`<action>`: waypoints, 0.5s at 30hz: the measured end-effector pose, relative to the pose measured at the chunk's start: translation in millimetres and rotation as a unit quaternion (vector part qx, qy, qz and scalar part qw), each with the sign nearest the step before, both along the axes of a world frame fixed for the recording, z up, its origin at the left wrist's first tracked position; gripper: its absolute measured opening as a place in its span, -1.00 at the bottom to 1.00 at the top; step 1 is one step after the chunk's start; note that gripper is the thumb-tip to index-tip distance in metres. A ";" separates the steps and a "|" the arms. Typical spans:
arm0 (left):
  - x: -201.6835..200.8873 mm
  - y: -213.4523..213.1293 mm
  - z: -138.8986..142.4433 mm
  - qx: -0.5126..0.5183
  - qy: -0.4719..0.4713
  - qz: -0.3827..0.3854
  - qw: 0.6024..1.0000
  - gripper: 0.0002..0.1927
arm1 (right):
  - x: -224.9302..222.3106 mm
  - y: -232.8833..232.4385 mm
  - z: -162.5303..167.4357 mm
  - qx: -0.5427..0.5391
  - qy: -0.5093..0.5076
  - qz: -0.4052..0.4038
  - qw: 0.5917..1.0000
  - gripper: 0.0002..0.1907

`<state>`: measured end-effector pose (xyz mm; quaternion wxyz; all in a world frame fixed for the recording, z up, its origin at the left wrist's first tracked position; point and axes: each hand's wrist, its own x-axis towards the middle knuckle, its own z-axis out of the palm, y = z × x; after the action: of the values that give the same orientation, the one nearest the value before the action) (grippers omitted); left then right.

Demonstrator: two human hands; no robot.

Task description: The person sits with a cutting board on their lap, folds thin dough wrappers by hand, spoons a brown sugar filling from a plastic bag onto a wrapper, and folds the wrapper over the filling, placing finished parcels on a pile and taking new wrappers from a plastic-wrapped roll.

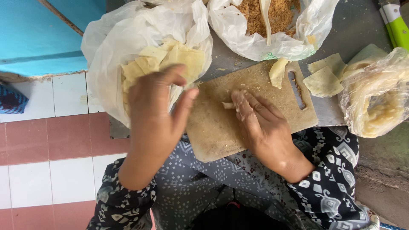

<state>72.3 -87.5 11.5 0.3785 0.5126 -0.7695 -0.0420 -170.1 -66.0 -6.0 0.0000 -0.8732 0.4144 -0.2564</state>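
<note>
Fingers of the right hand (262,123) press flat and together on a small pale rolled piece (227,104) of wrapper, pinning it against the wooden cutting board (213,127); the hand is laid open, palm down, and grips nothing. The roll sticks out at the fingertips' nine o'clock, near the board's middle.

At nine o'clock from the roll, the left hand (155,115) hovers open with fingers spread and loosely curved, holding nothing. It sits over the near edge of a white plastic bag (110,47) that holds a stack of pale yellow square wrappers (179,57), which show at the hand's twelve o'clock.

The board has a slot handle (297,90) at its three o'clock end, and a folded wrapper strip (277,72) lies on its top edge. At twelve o'clock from the board a second plastic bag (277,42) lies open with brown crumbly filling (272,15) inside. At three o'clock, loose wrapper pieces (324,79) lie on the grey surface (353,25), just beside a clear bag (379,98) of pale dough-like mass. A green-and-white handle (396,23) shows at the top right corner. Below the board are patterned sleeves and clothing; pink and white floor tiles (51,140) lie at nine o'clock.
</note>
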 end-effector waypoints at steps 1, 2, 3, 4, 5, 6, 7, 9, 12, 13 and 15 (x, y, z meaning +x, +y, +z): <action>7.6 6.1 6.6 -0.004 0.016 0.031 0.999 -0.61 | 0.4 -0.3 2.2 0.008 0.016 -0.004 1.000 -0.32; 12.5 10.0 12.8 -0.002 0.042 0.050 0.998 -0.61 | 1.2 -1.2 4.3 0.014 0.031 -0.007 0.999 -0.25; 17.1 14.0 19.7 -0.001 0.068 0.068 0.995 -0.61 | 2.1 -2.8 6.1 -0.013 0.044 -0.013 0.999 -0.20; 21.1 16.4 27.4 0.008 0.104 0.073 0.992 -0.59 | 2.9 -4.8 8.1 -0.041 0.056 -0.021 0.997 -0.16; 24.4 19.1 35.5 0.007 0.134 0.087 0.987 -0.59 | 4.1 -6.6 9.7 -0.069 0.068 -0.028 0.995 -0.12; 27.4 21.6 44.4 0.006 0.163 0.100 0.981 -0.58 | 4.8 -8.5 12.2 -0.062 0.057 -0.019 0.996 -0.12; 28.5 24.4 52.5 -0.005 0.187 0.124 0.974 -0.59 | 4.9 -11.0 15.1 -0.055 0.048 -0.009 0.997 -0.12; 30.6 27.6 66.5 -0.034 0.256 0.148 0.955 -0.61 | 9.8 -15.4 20.6 -0.034 0.037 -0.002 0.999 -0.12; 31.9 10.8 71.8 -0.107 0.398 0.127 0.902 -0.67 | 18.4 -26.9 36.7 -0.019 0.036 -0.002 0.999 -0.12; 33.8 2.8 70.3 -0.132 0.444 0.119 0.878 -0.69 | 20.2 -32.1 45.8 -0.017 0.034 0.015 0.999 -0.13; 42.6 -16.6 62.8 -0.125 0.460 0.138 0.868 -0.80 | 27.2 -51.4 64.8 0.027 0.031 -0.012 0.999 -0.17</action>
<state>114.9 -104.2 74.3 0.7525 0.4843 -0.4288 -0.1240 -142.9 -117.4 58.8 0.0075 -0.8753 0.4314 -0.2183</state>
